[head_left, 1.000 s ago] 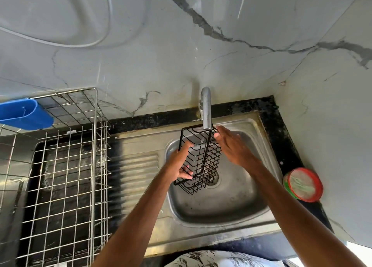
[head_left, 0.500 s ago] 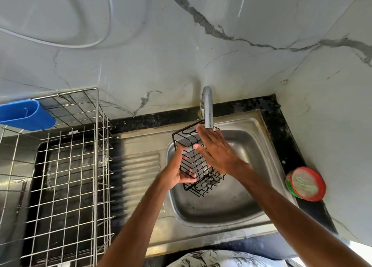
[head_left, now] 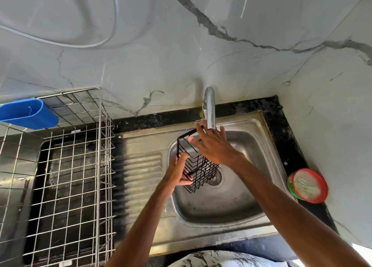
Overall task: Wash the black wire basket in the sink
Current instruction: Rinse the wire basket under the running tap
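Right over the sink (head_left: pixel 251 212) bowl, the black wire basket (head_left: pixel 198 171) hangs tilted, its open top toward the far left and its bottom corner just above the drain (head_left: pixel 215 177). Gripping its near-left side is the left hand (head_left: pixel 178 173), fingers curled around the wires. Across the basket's far rim lies the right hand (head_left: pixel 213 146), flat and open with fingers spread, the fingertips (head_left: pixel 222 130) just under the spout of the chrome tap (head_left: pixel 209 109). Whether water is running cannot be told. Left of the bowl runs the ribbed drainboard (head_left: pixel 141 176). Farther left on the desk (head_left: pixel 281 126) stands a steel wire dish rack (head_left: pixel 80 166), with a blue plastic holder (head_left: pixel 28 113) at its far-left corner. On the right, near the marbled wall (head_left: pixel 181 55), sits a round tub with a red rim (head_left: pixel 308 185)
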